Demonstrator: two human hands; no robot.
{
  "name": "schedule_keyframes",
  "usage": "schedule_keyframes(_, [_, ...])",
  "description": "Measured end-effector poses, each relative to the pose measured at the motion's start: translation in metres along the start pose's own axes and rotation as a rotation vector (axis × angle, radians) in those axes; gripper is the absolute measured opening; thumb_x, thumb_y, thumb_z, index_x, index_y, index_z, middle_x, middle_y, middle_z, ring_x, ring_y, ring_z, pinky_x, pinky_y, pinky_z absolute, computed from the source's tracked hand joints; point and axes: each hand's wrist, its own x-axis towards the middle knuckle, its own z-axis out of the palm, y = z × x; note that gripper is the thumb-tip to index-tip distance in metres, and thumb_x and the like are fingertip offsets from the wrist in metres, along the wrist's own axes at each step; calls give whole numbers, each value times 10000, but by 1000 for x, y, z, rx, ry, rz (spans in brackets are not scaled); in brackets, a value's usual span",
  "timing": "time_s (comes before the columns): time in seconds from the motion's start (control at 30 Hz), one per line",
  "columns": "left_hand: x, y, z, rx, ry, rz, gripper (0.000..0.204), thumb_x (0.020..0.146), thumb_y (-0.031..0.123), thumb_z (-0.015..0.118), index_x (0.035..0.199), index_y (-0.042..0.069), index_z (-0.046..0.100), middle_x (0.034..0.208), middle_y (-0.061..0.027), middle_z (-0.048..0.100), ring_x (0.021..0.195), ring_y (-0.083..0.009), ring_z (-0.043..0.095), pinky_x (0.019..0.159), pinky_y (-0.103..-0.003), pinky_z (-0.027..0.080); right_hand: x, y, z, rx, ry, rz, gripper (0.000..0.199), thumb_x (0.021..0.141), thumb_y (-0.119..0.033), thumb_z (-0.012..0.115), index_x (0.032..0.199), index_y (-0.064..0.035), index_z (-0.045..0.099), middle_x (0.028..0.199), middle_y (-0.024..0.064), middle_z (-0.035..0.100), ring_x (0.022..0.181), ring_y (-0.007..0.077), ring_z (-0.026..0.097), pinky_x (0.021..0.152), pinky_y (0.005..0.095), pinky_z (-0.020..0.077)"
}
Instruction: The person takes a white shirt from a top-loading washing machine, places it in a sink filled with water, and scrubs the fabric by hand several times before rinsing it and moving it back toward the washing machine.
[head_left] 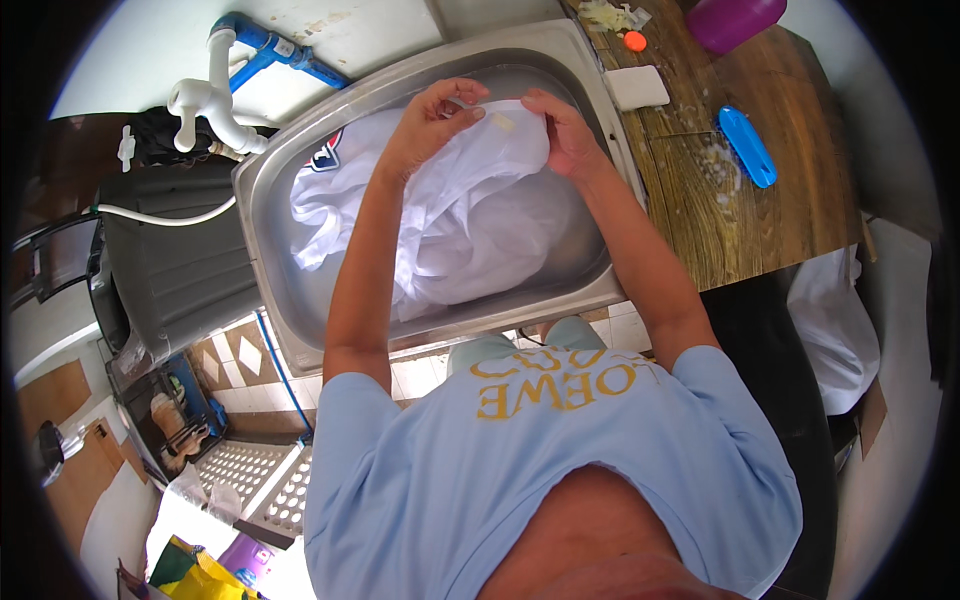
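Observation:
A wet white garment point(450, 240) is bunched in the metal sink basin point(600, 280), with a dark and red emblem at its left part. My right hand point(568, 135) pinches the garment's upper edge between thumb and fingers, near the basin's far right side. Just left of it, my left hand point(425, 130) is curved over the cloth, thumb and fingers apart and seemingly holding nothing. A small pale yellowish patch point(503, 122) shows on the fabric between both hands.
On the wooden counter point(690, 210) to the right lie a blue brush point(747, 147), a white block point(637, 88), an orange cap point(635, 41) and a purple container point(733, 22). A white faucet point(205, 105) on blue pipe stands at the far left, with a pale hose point(165, 217) below.

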Motion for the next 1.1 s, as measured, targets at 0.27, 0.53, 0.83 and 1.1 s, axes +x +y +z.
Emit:
schedule_keyframes(0.27, [-12, -2, 22, -68, 122, 2, 212, 809, 31, 662, 1021, 50, 657, 991, -11, 566, 777, -85, 560, 680, -215, 454, 6, 1, 8, 65, -44, 29, 77, 797, -110, 575, 743, -78, 531, 821, 41, 594, 748, 138, 549, 698, 272, 449])
schedule_keyframes(0.53, [-11, -2, 21, 175, 119, 113, 92, 827, 23, 634, 916, 40, 621, 960, 1, 572, 735, -71, 561, 649, -196, 418, 6, 1, 9, 23, -27, 16, 96, 785, -109, 587, 717, -84, 524, 779, 36, 578, 733, 134, 553, 678, 270, 455])
schedule_keyframes(0.83, [33, 19, 8, 418, 157, 344, 63, 782, 39, 644, 844, 41, 634, 833, -34, 573, 720, -121, 561, 613, -242, 431, 10, -2, 1, 100, 253, 153, 50, 773, -122, 604, 783, -74, 592, 749, 82, 607, 698, 201, 613, 696, 341, 517])
schedule_keyframes(1.1, [218, 29, 79, 585, -104, 475, 239, 773, 168, 643, 955, 15, 625, 968, -185, 627, 794, -297, 609, 686, -367, 487, 10, -2, -8, 32, 234, 135, 96, 752, -133, 633, 799, -55, 602, 811, 105, 625, 735, 235, 623, 731, 367, 519])
